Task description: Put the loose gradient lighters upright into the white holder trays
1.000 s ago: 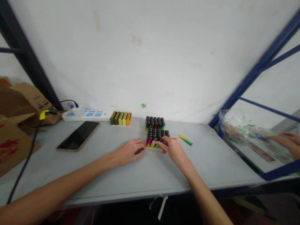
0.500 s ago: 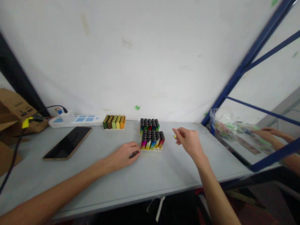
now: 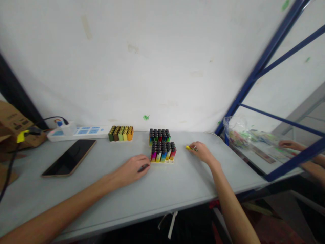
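Note:
My left hand point(image 3: 134, 168) rests on the table with fingers curled beside the front block of lighters point(image 3: 162, 153), at its left side. A slim dark object point(image 3: 143, 167) shows at those fingers; its kind is unclear. These lighters stand upright with black tops and bright gradient bodies in a white tray point(image 3: 167, 162). To the right of the block, my right hand point(image 3: 201, 151) is closed on a small yellow lighter point(image 3: 188, 147), held low over the table and pointing left. A second block of black-topped lighters point(image 3: 159, 135) stands just behind the front one.
A block of green, brown, yellow and orange lighters point(image 3: 121, 134) stands near the wall. To its left lie a power strip point(image 3: 88, 132) and a phone point(image 3: 69, 157). A blue metal frame point(image 3: 250, 88) and a plastic bag point(image 3: 237, 132) are at the right, near another person's hands point(image 3: 291, 145).
My right hand has turned and come down toward the table, so more of the yellow lighter shows. The left hand keeps its place beside the block. The view has shifted slightly.

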`<state>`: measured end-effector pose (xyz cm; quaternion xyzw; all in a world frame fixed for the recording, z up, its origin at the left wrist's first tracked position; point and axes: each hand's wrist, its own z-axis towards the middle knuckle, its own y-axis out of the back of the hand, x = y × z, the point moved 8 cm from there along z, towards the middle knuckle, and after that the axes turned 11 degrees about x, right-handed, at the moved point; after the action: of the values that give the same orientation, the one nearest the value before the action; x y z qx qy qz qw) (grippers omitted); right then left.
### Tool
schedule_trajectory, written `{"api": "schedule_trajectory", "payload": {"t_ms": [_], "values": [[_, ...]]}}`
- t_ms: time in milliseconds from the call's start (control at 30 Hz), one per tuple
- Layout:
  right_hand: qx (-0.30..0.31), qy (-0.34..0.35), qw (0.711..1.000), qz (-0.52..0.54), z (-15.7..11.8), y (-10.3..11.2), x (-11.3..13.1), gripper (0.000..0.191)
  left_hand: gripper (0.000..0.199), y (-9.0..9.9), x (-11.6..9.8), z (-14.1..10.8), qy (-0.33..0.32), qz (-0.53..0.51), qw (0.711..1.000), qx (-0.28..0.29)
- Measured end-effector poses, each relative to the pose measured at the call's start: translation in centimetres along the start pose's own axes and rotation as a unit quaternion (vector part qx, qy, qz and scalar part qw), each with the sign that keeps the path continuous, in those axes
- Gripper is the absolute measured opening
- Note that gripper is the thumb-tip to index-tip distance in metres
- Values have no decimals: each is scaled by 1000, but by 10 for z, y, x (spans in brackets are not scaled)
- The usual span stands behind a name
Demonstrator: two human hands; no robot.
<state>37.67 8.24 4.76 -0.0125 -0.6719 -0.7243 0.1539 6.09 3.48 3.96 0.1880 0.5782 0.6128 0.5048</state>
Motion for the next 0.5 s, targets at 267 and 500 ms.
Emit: {"api": "schedule_trajectory", "payload": {"t_ms": [267,500], "values": [[-42,104,983,142,-25,54,58,28,18,0,-1,0,4,-4,1000,7],[-2,130,960,248,-42,66,94,35,18,1,-1,0,2,-3,1000,3]]}}
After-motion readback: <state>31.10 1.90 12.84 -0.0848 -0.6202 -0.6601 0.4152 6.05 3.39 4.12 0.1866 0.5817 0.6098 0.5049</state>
